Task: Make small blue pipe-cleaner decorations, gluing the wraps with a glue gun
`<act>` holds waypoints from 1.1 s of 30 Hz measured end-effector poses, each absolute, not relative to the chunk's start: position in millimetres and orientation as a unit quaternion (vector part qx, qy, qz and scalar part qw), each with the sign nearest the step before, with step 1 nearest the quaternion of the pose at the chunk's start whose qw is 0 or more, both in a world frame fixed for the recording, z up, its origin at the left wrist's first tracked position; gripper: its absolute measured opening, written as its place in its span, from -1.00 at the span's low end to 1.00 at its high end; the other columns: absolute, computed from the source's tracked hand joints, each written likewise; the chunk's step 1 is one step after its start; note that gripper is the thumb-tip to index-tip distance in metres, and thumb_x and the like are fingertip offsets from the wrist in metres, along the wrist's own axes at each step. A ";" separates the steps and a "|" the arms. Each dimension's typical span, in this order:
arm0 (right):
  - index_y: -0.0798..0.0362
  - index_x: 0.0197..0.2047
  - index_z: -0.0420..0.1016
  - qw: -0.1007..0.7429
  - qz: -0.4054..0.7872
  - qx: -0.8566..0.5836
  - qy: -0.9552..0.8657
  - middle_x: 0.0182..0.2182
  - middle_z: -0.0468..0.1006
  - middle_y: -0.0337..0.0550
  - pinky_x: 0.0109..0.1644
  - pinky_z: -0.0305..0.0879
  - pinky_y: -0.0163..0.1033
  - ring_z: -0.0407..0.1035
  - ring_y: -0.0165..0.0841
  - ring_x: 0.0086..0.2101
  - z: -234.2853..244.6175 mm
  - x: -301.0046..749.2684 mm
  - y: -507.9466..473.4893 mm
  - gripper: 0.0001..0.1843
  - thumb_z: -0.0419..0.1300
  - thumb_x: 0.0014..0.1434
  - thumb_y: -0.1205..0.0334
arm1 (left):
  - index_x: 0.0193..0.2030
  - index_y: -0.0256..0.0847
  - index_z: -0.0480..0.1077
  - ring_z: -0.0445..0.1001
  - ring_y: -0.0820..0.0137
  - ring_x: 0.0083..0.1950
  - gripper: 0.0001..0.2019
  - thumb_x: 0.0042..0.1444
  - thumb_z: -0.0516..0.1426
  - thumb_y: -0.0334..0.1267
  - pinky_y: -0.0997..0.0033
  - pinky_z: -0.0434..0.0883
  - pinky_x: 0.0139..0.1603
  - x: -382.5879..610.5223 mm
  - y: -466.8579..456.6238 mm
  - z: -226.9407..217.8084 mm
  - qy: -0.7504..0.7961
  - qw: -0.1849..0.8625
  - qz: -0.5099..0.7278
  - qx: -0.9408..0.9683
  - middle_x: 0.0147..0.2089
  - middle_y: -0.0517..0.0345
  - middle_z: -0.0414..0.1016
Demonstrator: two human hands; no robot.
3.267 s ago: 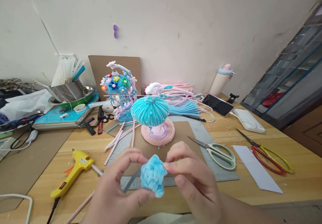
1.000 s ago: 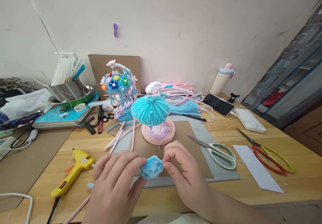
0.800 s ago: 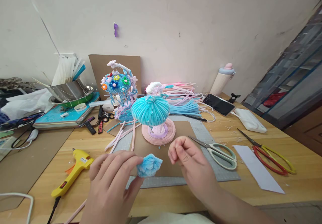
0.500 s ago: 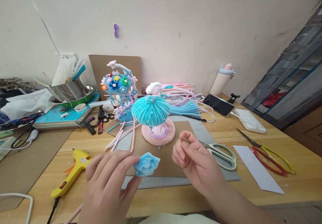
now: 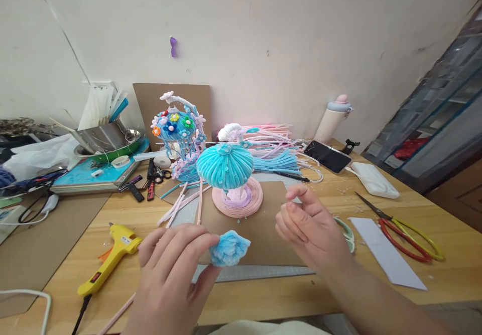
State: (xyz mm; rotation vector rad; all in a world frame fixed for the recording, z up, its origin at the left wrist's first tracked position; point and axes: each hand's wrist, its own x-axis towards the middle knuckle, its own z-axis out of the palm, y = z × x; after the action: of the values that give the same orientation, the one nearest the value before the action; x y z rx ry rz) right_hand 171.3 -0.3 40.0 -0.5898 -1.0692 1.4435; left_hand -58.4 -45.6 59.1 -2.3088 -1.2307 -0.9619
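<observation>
My left hand (image 5: 171, 269) pinches a small fluffy light-blue pipe-cleaner flower (image 5: 228, 248) between thumb and fingertips, low in the middle of the view. My right hand (image 5: 311, 227) hovers to the right of it, fingers loosely curled and apart with nothing in them, right over the pale green scissors (image 5: 348, 234), which it mostly hides. Behind both hands stands a turquoise pipe-cleaner mushroom (image 5: 225, 166) on a pink coiled base (image 5: 253, 203), set on a brown card (image 5: 259, 229) over a grey cutting mat (image 5: 241, 273).
A yellow glue gun (image 5: 113, 254) lies at the left. Red and yellow scissors (image 5: 406, 227) and a white paper strip (image 5: 384, 249) lie at the right. A flowered blue ornament (image 5: 176, 134), loose pipe cleaners (image 5: 274, 156), a phone (image 5: 326, 155) and a bottle (image 5: 333, 116) stand behind.
My right hand let go of the blue flower and moved right and away, over the green scissors. My left hand kept hold of the flower, about in place.
</observation>
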 end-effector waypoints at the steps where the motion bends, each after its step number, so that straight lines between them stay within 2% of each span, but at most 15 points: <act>1: -0.10 -0.18 0.32 0.576 0.589 -0.271 -0.498 -0.75 0.02 -0.49 -0.58 -0.13 -0.35 -0.15 -0.50 -0.70 41.8 174.7 0.9 -0.92 0.08 0.26 0.14 | -0.15 -0.09 0.38 0.49 0.26 -0.17 -0.75 0.02 0.17 -0.44 0.22 0.24 -0.10 -57.8 -45.3 59.6 -0.426 0.173 -0.340 -0.820 -0.22 0.14 0.56; 4: -0.04 -0.09 0.40 0.514 0.492 -0.299 -0.636 -0.63 0.27 -0.33 -0.51 0.06 -0.30 0.12 -0.44 -0.60 49.4 179.8 -1.7 -0.78 0.07 0.26 0.09 | -0.14 -0.10 0.38 0.47 0.28 -0.15 -0.74 0.03 0.17 -0.47 0.23 0.22 -0.09 -52.8 -44.3 61.0 -0.408 0.149 -0.340 -0.834 -0.21 0.14 0.56; 7: -0.03 -0.11 0.45 0.455 0.448 -0.299 -0.709 -0.37 0.44 -0.17 -0.29 0.25 -0.23 0.30 -0.35 -0.37 57.4 177.3 -9.2 -0.80 0.18 0.18 0.19 | -0.15 -0.10 0.37 0.45 0.30 -0.14 -0.73 0.04 0.15 -0.50 0.23 0.18 -0.06 -44.2 -43.1 61.4 -0.409 0.104 -0.349 -0.837 -0.20 0.16 0.55; 11: 0.02 -0.26 0.49 0.396 0.565 -0.289 -0.663 -0.42 0.42 -0.21 -0.35 0.23 -0.29 0.29 -0.40 -0.41 58.6 172.9 -11.4 -0.89 0.15 0.19 0.23 | -0.18 -0.08 0.37 0.45 0.33 -0.18 -0.76 0.03 0.17 -0.47 0.25 0.19 -0.05 -36.1 -41.8 62.6 -0.399 0.002 -0.364 -0.841 -0.24 0.19 0.53; 16: 0.08 -0.36 0.50 0.355 0.685 -0.235 -0.591 -0.44 0.40 -0.21 -0.37 0.19 -0.31 0.25 -0.43 -0.43 49.9 172.6 -7.6 -0.84 0.28 0.08 0.15 | -0.25 -0.08 0.38 0.45 0.41 -0.32 -0.76 -0.05 0.24 -0.45 0.33 0.24 -0.12 -32.9 -40.7 69.0 -0.365 -0.059 -0.359 -0.857 -0.33 0.27 0.53; 20: 0.10 -0.37 0.49 0.348 0.708 -0.227 -0.570 -0.43 0.40 -0.21 -0.34 0.18 -0.31 0.25 -0.43 -0.41 45.5 170.9 -8.8 -0.82 0.30 0.06 0.16 | -0.30 -0.09 0.39 0.45 0.44 -0.34 -0.84 -0.02 0.23 -0.41 0.37 0.23 -0.16 -31.6 -39.6 72.2 -0.366 -0.047 -0.347 -0.862 -0.37 0.30 0.52; 24: 0.13 -0.35 0.44 0.327 0.712 -0.246 -0.570 -0.44 0.37 -0.22 -0.36 0.15 -0.32 0.22 -0.45 -0.42 43.4 169.8 -9.5 -0.79 0.29 0.07 0.15 | -0.27 -0.10 0.41 0.44 0.43 -0.32 -0.82 0.01 0.17 -0.47 0.36 0.17 -0.10 -34.1 -38.3 74.1 -0.363 -0.028 -0.309 -0.879 -0.34 0.31 0.53; 29: 0.09 -0.27 0.37 0.297 0.665 -0.315 -0.609 -0.43 0.32 -0.29 -0.32 0.13 -0.33 0.16 -0.46 -0.40 41.5 167.0 -13.6 -0.77 0.32 0.01 0.28 | -0.18 -0.08 0.43 0.44 0.39 -0.21 -0.81 0.09 0.13 -0.42 0.37 0.09 -0.03 -35.2 -40.0 75.5 -0.359 0.031 -0.259 -0.896 -0.29 0.34 0.56; 33: 0.07 -0.28 0.34 0.323 0.630 -0.314 -0.632 -0.38 0.34 -0.28 -0.22 0.18 -0.30 0.20 -0.44 -0.34 39.2 163.1 -18.1 -0.81 0.26 0.03 0.37 | -0.06 -0.08 0.42 0.43 0.37 -0.12 -0.73 0.15 0.06 -0.44 0.33 0.07 0.03 -37.7 -45.6 72.3 -0.359 0.088 -0.260 -0.892 -0.20 0.26 0.58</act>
State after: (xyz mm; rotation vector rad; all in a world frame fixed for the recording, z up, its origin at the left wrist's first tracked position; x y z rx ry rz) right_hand 163.1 -18.1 39.2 -0.8251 -1.6595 1.6524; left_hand -37.7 -45.6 72.3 -2.6562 -1.0678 -0.7754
